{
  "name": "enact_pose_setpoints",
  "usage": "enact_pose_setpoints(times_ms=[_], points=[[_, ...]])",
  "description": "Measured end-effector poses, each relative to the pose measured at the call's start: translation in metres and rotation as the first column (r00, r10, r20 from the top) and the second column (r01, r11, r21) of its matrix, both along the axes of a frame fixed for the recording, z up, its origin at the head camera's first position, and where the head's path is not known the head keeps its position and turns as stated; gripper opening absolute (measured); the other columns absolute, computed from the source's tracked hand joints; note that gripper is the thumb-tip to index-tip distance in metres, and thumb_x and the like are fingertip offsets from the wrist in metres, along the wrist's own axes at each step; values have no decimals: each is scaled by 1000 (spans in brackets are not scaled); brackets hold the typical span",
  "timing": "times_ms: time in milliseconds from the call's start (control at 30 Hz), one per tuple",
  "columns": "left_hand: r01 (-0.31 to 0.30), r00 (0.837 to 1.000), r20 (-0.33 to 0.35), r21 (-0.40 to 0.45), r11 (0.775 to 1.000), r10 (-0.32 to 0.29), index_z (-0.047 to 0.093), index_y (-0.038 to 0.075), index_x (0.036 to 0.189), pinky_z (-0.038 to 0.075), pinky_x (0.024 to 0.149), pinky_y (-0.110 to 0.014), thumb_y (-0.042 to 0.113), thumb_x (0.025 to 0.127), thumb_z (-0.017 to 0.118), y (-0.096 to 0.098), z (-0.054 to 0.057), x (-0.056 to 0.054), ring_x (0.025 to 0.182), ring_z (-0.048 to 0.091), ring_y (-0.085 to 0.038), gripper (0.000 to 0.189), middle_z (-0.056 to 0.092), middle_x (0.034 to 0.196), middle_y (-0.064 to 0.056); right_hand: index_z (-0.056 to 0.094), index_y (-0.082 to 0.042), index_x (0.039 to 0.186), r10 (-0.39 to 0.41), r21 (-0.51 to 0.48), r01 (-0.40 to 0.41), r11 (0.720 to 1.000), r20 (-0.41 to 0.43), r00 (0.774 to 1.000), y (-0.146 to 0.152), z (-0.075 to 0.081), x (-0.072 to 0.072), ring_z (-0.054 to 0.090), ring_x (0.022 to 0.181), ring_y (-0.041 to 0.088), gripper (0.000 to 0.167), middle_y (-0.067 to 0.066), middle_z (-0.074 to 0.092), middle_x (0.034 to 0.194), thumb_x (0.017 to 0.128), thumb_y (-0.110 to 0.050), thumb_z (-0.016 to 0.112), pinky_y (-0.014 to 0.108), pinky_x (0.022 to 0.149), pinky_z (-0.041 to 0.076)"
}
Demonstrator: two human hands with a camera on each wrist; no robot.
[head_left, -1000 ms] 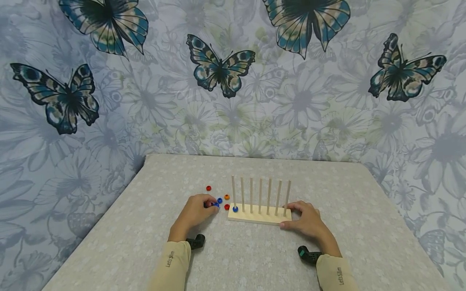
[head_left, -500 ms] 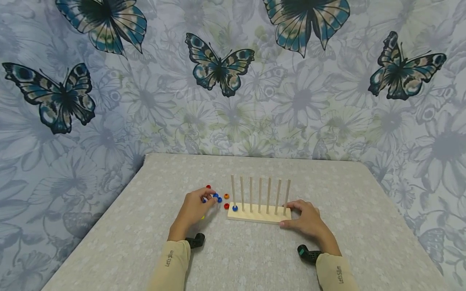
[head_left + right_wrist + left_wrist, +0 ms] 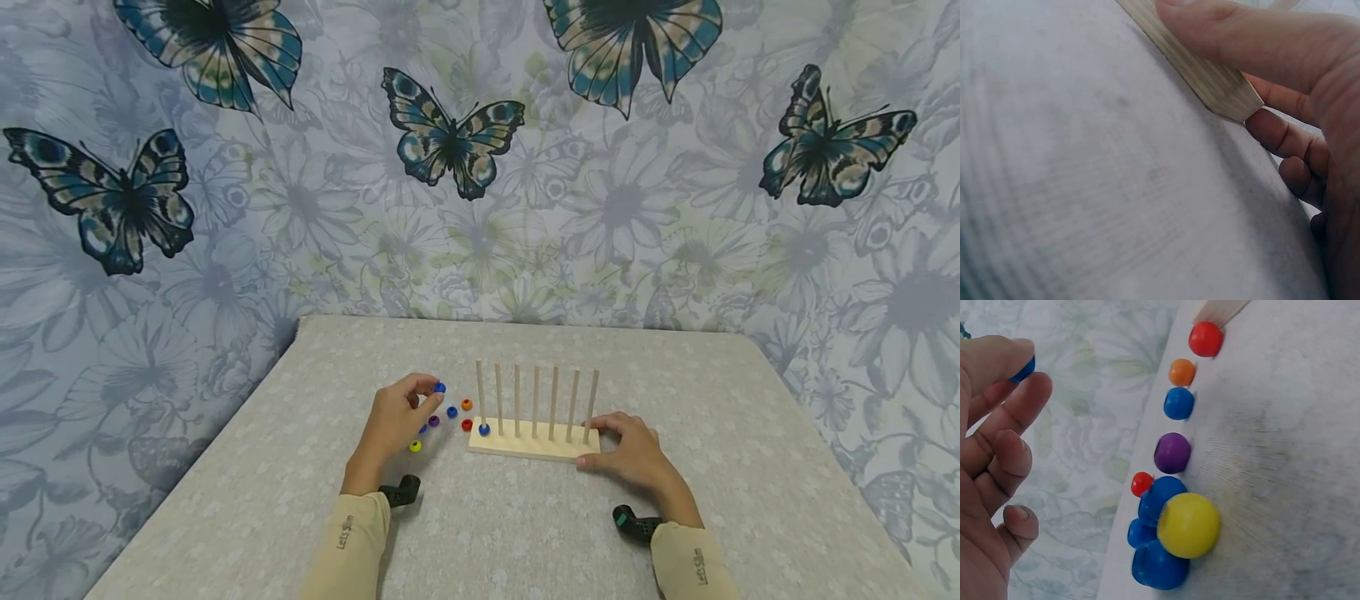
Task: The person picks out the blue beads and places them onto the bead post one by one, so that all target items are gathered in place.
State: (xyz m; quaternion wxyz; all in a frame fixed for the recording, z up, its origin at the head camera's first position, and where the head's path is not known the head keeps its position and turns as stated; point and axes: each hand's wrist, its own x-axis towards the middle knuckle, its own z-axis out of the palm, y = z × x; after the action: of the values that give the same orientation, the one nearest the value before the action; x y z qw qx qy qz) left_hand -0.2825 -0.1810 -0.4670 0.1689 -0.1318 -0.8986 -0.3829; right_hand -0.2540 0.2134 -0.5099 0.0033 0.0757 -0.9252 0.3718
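Between thumb and fingertip my left hand [image 3: 393, 421] pinches a blue bead [image 3: 440, 388], lifted above the table; in the left wrist view the fingers hide most of this bead [image 3: 1024, 370]. My right hand [image 3: 633, 450] grips the right end of a pale wooden base [image 3: 525, 446] with a row of several upright pegs. In the right wrist view the thumb lies along the side of the base [image 3: 1210, 78], with fingers round its end. One blue bead [image 3: 484, 430] sits at the foot of the leftmost peg. The other pegs carry nothing.
Loose beads lie left of the base: red [image 3: 467, 425], orange [image 3: 467, 404], blue [image 3: 452, 412], purple [image 3: 433, 421] and yellow [image 3: 416, 446]. In the left wrist view several blue beads [image 3: 1163, 565] cluster by the yellow one, near a small red bead [image 3: 1142, 484]. A butterfly-print cloth [image 3: 453, 250] hangs behind the table.
My left hand has picked a blue bead from the group and raised it, moving slightly up and left. The purple and yellow beads are uncovered. My right hand stays on the base.
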Motion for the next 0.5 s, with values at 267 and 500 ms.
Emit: enact_pose_setpoints(times_ms=[267, 500], points=[[-12, 995, -95, 42, 999, 16, 69, 19, 114, 47, 63, -25, 28, 96, 70, 2, 9, -4, 74, 57, -10, 20, 70, 94, 8, 69, -21, 123, 1, -10, -1, 1000, 6, 1000, 0, 0, -1, 47, 126, 29, 70, 2, 64, 129, 65, -55, 90, 55, 107, 25], [7, 978, -208, 96, 995, 13, 69, 17, 113, 48, 66, -24, 25, 95, 71, 4, 24, -7, 71, 55, -10, 20, 71, 95, 4, 70, -20, 121, 4, -22, -4, 1000, 3, 1000, -2, 0, 0, 48, 124, 29, 69, 2, 66, 126, 65, -53, 91, 56, 105, 25]])
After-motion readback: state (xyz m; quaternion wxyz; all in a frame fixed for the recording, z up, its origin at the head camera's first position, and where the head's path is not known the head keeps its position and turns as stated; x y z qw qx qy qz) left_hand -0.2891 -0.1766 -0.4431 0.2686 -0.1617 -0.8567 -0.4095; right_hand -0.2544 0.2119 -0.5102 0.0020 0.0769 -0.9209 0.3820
